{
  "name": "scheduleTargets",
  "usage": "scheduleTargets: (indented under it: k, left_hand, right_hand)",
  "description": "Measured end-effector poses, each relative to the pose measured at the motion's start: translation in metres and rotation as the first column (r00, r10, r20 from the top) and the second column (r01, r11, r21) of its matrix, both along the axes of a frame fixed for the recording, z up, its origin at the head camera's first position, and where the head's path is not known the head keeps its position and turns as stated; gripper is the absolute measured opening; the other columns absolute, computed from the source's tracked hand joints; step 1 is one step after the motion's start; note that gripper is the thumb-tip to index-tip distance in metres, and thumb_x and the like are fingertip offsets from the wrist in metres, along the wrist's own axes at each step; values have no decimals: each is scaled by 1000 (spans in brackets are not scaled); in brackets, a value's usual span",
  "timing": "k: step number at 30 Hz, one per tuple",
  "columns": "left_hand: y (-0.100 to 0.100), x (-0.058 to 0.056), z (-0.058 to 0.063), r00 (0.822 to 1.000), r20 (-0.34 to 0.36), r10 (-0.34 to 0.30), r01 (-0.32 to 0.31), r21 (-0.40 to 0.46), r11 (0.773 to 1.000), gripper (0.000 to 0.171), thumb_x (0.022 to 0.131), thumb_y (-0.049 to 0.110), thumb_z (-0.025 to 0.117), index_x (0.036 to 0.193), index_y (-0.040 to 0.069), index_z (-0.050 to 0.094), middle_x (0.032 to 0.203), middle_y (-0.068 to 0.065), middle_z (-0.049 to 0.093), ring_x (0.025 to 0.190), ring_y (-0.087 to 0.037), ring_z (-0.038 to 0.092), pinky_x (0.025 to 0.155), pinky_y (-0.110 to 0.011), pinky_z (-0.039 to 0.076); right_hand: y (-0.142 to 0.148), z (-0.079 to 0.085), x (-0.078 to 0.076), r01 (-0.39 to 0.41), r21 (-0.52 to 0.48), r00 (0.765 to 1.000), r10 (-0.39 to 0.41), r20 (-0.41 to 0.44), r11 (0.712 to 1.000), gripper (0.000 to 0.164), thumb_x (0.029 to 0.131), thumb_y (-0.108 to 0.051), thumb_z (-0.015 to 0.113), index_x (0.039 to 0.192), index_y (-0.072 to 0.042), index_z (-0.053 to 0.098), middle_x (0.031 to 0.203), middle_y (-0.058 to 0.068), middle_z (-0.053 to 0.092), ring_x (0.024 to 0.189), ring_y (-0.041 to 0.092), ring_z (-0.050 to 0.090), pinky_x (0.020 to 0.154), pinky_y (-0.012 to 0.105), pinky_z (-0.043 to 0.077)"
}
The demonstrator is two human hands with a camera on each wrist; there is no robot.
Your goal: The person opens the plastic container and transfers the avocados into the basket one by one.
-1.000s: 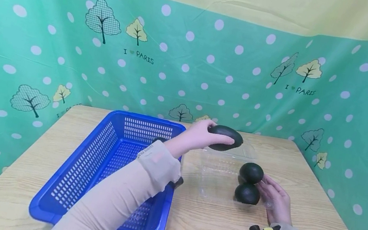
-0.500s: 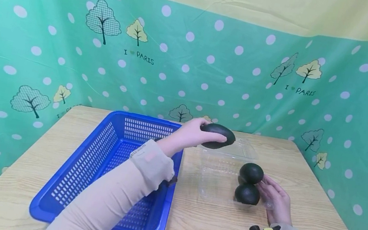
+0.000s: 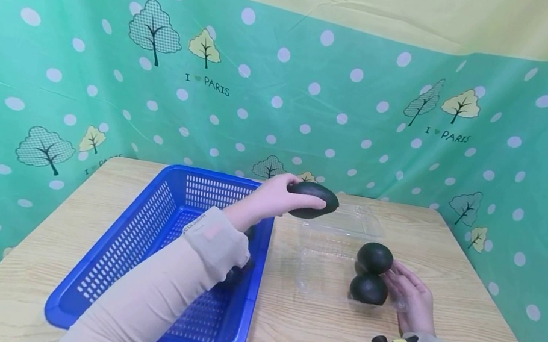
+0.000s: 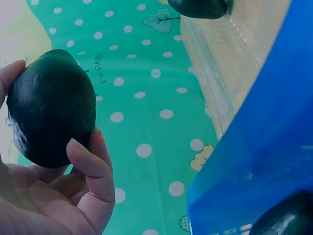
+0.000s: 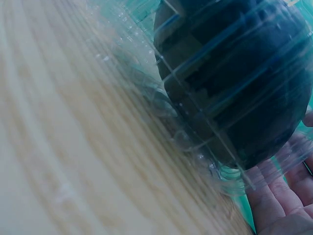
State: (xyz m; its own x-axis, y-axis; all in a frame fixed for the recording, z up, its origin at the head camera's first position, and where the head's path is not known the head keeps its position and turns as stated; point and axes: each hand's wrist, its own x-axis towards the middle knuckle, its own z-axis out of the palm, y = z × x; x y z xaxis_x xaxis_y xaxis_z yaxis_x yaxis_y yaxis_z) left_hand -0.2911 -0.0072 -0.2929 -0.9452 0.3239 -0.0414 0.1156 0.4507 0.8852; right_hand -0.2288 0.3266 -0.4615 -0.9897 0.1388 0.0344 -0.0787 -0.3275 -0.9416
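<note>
In the head view my left hand (image 3: 277,197) grips a dark green avocado (image 3: 314,201) in the air, between the blue basket and the clear plastic box. The left wrist view has thumb and fingers around this avocado (image 4: 53,110). At the open box's (image 3: 326,266) right end, my right hand (image 3: 411,299) holds the rim. Two avocados, a farther one (image 3: 374,257) and a nearer one (image 3: 369,288), sit in the right half of the box. The right wrist view shows one avocado (image 5: 234,83) through the plastic, with fingers (image 5: 266,203) at the rim.
A blue perforated basket (image 3: 130,237) stands on the left of the wooden table (image 3: 299,340). Dark avocados (image 3: 233,278) in it are partly hidden by my left sleeve. The clear lid (image 3: 353,219) lies back behind the box. A polka-dot cloth (image 3: 310,122) hangs behind.
My left hand has moved left with the avocado, from above the box towards the basket. My right hand, the box and its two avocados have stayed put.
</note>
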Motion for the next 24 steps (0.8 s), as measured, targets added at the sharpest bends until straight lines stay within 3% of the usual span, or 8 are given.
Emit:
scheduleTargets:
  k: [6,10,24]
  left_hand:
    - [-5,0,-1,999,-31,18,-18,-3,1000,55,77,51,78,113,11,64,112,-6,66,97,-21,62,84,-35,51]
    - [-8,1,-2,999,-29,38,-38,0,999,57,77,50,78,115,11,62,114,-6,65,102,-23,62,90,-39,51]
    - [-21,3,-8,997,4,74,-74,9,997,61,78,46,79,121,7,58,119,-10,64,107,-26,61,93,-41,51]
  right_hand:
    - [1,-1,0,-8,-12,1000,8,-25,1000,30,100,-3,53,105,-23,74,104,-11,75,97,4,72,88,18,55]
    - [1,-1,0,-6,-12,1000,5,-25,1000,30,100,-3,53,105,-23,74,104,-11,75,97,4,71,88,18,55]
    - [1,-2,0,-2,2,1000,3,-23,1000,29,100,-4,53,105,-24,74,103,-11,75,96,3,72,87,18,55]
